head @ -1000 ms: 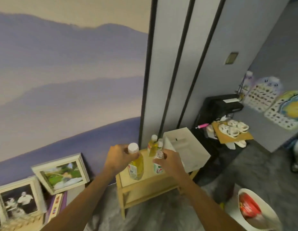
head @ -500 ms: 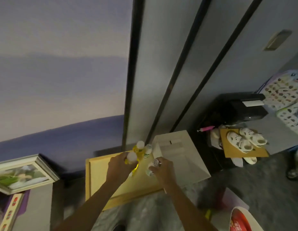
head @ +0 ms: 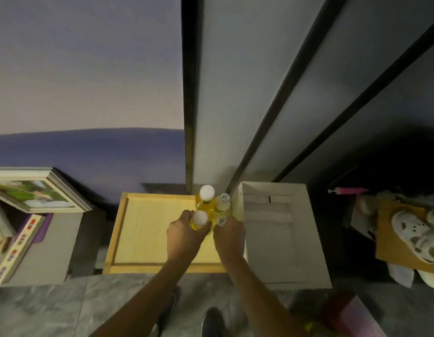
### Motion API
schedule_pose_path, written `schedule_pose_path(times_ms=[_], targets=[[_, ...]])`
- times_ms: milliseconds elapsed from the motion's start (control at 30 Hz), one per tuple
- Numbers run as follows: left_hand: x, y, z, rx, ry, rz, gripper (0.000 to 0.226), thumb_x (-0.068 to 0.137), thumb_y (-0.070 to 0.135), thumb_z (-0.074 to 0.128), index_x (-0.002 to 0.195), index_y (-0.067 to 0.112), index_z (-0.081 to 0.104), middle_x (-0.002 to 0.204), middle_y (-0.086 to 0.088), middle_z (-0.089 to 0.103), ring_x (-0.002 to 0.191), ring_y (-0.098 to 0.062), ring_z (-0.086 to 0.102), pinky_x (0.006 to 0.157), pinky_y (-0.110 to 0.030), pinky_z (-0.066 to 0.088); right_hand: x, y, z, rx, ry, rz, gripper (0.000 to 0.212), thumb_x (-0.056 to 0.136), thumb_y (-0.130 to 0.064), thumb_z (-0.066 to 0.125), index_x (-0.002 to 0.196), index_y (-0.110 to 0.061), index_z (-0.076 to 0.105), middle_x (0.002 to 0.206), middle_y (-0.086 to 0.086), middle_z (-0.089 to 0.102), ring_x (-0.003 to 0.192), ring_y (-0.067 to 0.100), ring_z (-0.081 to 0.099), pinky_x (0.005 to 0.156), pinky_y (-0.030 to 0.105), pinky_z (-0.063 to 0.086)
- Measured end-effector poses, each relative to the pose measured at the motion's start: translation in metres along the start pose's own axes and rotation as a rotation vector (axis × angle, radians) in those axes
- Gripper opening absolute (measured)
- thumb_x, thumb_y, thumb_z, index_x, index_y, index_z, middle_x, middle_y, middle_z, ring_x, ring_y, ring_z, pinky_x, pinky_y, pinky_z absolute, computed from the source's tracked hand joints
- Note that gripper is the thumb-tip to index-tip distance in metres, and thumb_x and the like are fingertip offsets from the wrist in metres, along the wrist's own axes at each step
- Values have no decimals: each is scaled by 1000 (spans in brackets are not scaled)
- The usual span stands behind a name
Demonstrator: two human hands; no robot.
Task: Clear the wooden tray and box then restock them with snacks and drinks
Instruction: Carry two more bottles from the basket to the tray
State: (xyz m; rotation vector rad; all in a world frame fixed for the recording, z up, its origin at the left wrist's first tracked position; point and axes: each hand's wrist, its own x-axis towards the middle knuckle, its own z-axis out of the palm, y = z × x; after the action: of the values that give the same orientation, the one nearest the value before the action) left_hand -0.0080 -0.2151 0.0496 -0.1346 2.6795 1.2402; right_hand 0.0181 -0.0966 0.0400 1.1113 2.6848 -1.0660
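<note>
I have leaned over the wooden tray (head: 148,229) and brought both bottles down beside the two already standing at its far right corner

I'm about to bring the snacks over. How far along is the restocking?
Cleared: the wooden tray is mostly bare, and the box looks empty. Two bottles already stand at the tray's far right corner. In hand: the left hand grips a yellow bottle, the right hand a foil-capped bottle. Left: snacks; none are visible.
</note>
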Motion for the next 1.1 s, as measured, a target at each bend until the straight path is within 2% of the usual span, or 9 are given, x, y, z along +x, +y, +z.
schedule_pose_path(times_ms=[100,167,367,533,633,800,933,1000,1100], targets=[[0,7,15,-10,74,-23,45,78,56,83,101,22,66,85,-4,76,79,-36,70,67,-46,58,8,5,2,-29,-17,-12,20,103,-17,59,88,-8,70,84,8,71,78,26,65,64,26,38],[0,11,22,0,106,-28,47,78,57,82,101,20,65,85,-6,76,80,-39,69,67,-48,57,14,7,2,-36,-25,-11,20,103,-17,59,88,-7,69,82,7,68,75,26,60,60,26,34],[-2,10,28,28,109,-48,51,76,61,84,98,20,62,84,-2,74,78,-36,68,67,-46,56,26,14,0,-72,-71,-14,17,101,-17,61,94,-5,72,93,14,73,89,34,70,66,32,43],[3,6,26,73,59,-11,55,78,60,84,108,19,64,96,-2,77,84,-28,71,72,-43,60,26,14,-4,-68,-111,-28,18,101,-22,67,99,-5,71,96,13,74,92,31,72,68,27,41],[1,6,23,101,23,21,68,74,64,85,123,22,62,109,-1,78,96,-29,74,77,-44,61,24,13,-9,-76,-136,-41,17,96,-21,74,107,-9,71,103,8,75,96,27,72,70,26,45],[-11,1,-9,165,-22,73,85,78,78,71,142,24,52,133,0,72,116,-26,71,86,-43,62,13,9,-35,-47,-84,-153,36,95,-24,73,129,-14,65,113,6,74,105,26,71,85,32,55],[-9,2,-71,166,-29,115,82,87,80,56,147,25,50,143,-3,65,125,-28,65,95,-46,58,2,-5,-76,-30,-75,-215,48,95,-45,66,134,-15,61,122,4,72,113,24,68,91,36,57],[-4,6,-112,174,-52,166,85,87,84,49,149,26,47,148,-4,60,129,-29,61,100,-49,55,-7,-24,-100,-46,-85,-232,65,95,-58,61,142,-15,55,136,6,67,126,27,63,101,42,54],[3,13,-174,191,-62,243,86,89,84,48,154,29,38,159,-1,45,138,-30,51,108,-53,50,-29,-66,-137,-95,-92,-296,85,94,-67,59,159,-15,40,159,8,49,145,29,47,114,46,44]])
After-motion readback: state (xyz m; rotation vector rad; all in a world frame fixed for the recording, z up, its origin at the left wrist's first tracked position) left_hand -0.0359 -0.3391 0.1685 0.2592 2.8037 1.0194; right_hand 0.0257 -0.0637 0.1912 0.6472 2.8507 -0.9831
